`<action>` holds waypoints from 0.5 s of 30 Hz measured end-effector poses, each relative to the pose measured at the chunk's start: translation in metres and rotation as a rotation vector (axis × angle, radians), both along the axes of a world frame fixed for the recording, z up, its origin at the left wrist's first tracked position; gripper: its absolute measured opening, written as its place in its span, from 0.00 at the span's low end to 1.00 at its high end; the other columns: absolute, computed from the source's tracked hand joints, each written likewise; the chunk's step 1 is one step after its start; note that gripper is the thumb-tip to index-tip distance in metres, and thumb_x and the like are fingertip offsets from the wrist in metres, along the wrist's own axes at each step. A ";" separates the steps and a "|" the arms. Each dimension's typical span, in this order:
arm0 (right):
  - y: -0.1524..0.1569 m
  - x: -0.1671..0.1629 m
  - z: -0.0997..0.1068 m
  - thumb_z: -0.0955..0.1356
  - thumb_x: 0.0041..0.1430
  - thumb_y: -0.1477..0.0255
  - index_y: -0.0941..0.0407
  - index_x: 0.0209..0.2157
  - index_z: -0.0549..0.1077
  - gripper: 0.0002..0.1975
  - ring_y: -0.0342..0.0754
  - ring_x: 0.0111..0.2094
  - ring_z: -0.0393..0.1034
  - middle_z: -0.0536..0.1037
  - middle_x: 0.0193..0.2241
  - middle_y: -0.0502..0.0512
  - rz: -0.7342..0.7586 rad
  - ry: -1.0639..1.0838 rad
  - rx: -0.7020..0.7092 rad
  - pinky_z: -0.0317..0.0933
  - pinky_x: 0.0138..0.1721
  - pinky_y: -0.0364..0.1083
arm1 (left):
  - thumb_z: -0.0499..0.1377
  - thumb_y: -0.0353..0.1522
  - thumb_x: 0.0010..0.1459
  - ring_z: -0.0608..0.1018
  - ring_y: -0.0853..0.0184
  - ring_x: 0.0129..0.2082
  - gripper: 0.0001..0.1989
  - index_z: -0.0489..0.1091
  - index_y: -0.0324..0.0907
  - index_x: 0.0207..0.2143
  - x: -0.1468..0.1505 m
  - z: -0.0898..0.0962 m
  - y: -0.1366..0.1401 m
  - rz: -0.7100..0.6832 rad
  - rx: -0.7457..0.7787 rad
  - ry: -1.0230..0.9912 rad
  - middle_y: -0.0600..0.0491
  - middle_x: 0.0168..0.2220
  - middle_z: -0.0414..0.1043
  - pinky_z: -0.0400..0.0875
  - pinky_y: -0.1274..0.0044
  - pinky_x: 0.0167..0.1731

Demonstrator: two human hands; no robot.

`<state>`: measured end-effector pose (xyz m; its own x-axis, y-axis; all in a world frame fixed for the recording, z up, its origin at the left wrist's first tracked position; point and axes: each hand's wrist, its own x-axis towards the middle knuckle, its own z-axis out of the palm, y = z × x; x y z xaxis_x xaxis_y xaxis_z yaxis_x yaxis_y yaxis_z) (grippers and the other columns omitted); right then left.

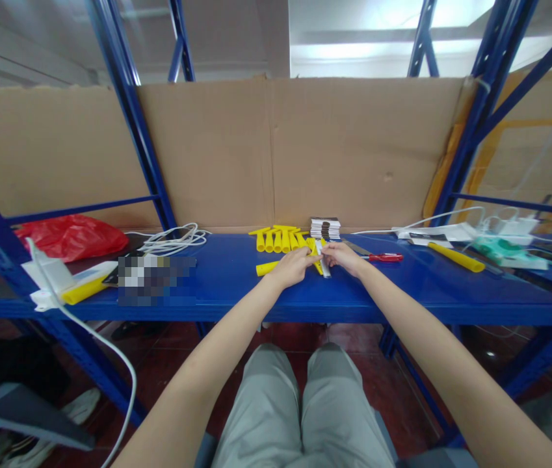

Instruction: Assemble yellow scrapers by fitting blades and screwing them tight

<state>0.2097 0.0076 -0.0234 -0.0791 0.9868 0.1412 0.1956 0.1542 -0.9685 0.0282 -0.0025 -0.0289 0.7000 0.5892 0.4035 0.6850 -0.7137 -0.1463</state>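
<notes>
My left hand (293, 267) is closed around a yellow T-shaped plastic handle (266, 268), which lies sideways with its round end poking out to the left. Its crosspiece shows just past my fingertips. Against that crosspiece lies a narrow silvery-white strip (325, 268), pinched by the fingers of my right hand (342, 257). Exactly how strip and handle meet is too small to make out. Behind my left hand, several more yellow T-shaped handles (277, 240) lie in a row. A stack of small white-and-dark packets (325, 228) stands just behind both hands.
A red-handled screwdriver (385, 258) lies right of my hand on the blue bench (236, 296). Farther right are a yellow tube (456, 257), a green-and-white box (510, 253) and white cables. At left are a red bag (73, 237), coiled cable (175, 239) and a power strip. Cardboard (207, 156) stands behind.
</notes>
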 end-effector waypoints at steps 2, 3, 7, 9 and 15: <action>0.001 0.000 0.000 0.64 0.55 0.80 0.57 0.20 0.67 0.11 0.38 0.17 0.60 0.67 0.14 0.46 -0.006 -0.008 0.004 0.57 0.23 0.38 | 0.46 0.22 0.61 0.72 0.62 0.46 0.26 0.65 0.49 0.58 0.000 -0.002 0.001 0.004 0.012 0.006 0.47 0.44 0.69 0.67 0.71 0.46; 0.001 0.000 -0.001 0.64 0.55 0.80 0.57 0.19 0.67 0.12 0.38 0.17 0.60 0.67 0.14 0.46 -0.012 -0.011 0.006 0.57 0.22 0.38 | 0.46 0.22 0.61 0.72 0.62 0.46 0.27 0.65 0.49 0.59 0.000 -0.002 0.001 0.006 0.017 0.012 0.47 0.44 0.69 0.67 0.71 0.46; 0.002 0.000 -0.002 0.65 0.55 0.79 0.57 0.19 0.67 0.12 0.38 0.16 0.60 0.66 0.13 0.46 -0.027 -0.019 0.013 0.57 0.21 0.38 | 0.46 0.21 0.60 0.72 0.62 0.46 0.28 0.63 0.49 0.60 0.001 -0.003 0.000 0.016 0.020 0.036 0.46 0.46 0.68 0.67 0.70 0.47; 0.003 0.001 -0.002 0.67 0.55 0.77 0.57 0.19 0.66 0.12 0.38 0.16 0.59 0.65 0.13 0.46 -0.031 -0.021 0.017 0.58 0.20 0.38 | 0.46 0.22 0.59 0.72 0.61 0.47 0.29 0.61 0.50 0.61 0.001 -0.003 -0.001 0.026 0.013 0.040 0.46 0.46 0.68 0.67 0.70 0.46; 0.002 0.000 -0.001 0.66 0.56 0.75 0.57 0.21 0.67 0.10 0.37 0.16 0.59 0.65 0.13 0.46 -0.038 0.000 0.020 0.57 0.18 0.37 | 0.45 0.22 0.60 0.72 0.61 0.45 0.29 0.60 0.50 0.62 0.003 0.000 -0.004 0.055 0.018 0.071 0.46 0.45 0.67 0.68 0.70 0.44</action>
<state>0.2100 0.0096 -0.0242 -0.0416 0.9861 0.1610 0.2018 0.1661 -0.9652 0.0308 -0.0065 -0.0293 0.6942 0.6207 0.3646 0.7104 -0.6723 -0.2081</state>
